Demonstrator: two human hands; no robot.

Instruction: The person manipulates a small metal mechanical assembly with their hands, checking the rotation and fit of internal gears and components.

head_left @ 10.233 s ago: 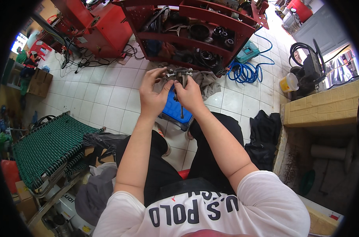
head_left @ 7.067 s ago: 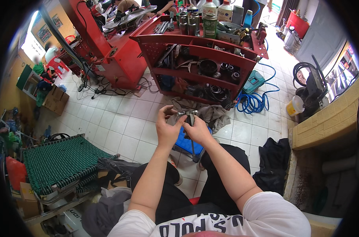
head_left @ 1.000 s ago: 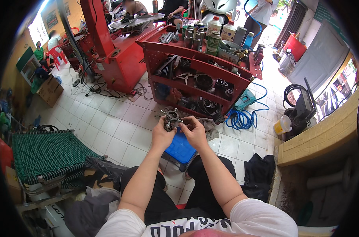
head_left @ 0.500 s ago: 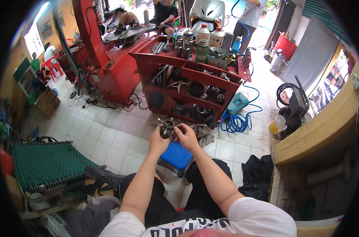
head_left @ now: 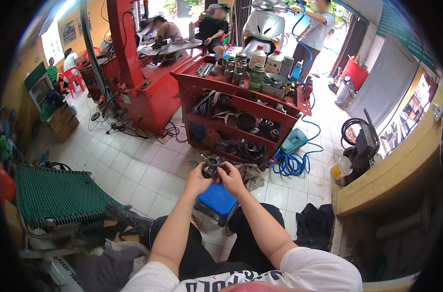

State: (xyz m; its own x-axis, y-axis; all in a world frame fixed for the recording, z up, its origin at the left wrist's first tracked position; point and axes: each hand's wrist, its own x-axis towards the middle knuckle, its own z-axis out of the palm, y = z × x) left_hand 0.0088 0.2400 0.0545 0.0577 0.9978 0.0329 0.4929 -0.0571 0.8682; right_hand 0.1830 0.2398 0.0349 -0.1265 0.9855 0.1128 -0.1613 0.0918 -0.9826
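Between my hands, above a blue stool (head_left: 218, 197), is a small metal engine part (head_left: 211, 166) with a round opening facing up and an arm sticking out on its left side. My left hand (head_left: 197, 179) is closed around its left and lower side. My right hand (head_left: 231, 177) is closed too, thumb and fingertips pinched against the right side of the part. What lies under those right fingertips is hidden. A grey rag (head_left: 250, 176) lies on the floor just beyond my right hand.
Ahead stands a red tool cart (head_left: 231, 107) with bottles, cans and wrenches. A blue air hose (head_left: 292, 163) coils at its right. To the left are a red lift (head_left: 146, 107) and a green woven cot (head_left: 61, 197). Black cloth (head_left: 315, 226) lies right. Several people are farther back.
My view has tilted up a little, so the cart and people sit lower. The metal part is turned slightly in my hands, its opening more face-up. Both hands keep their hold.
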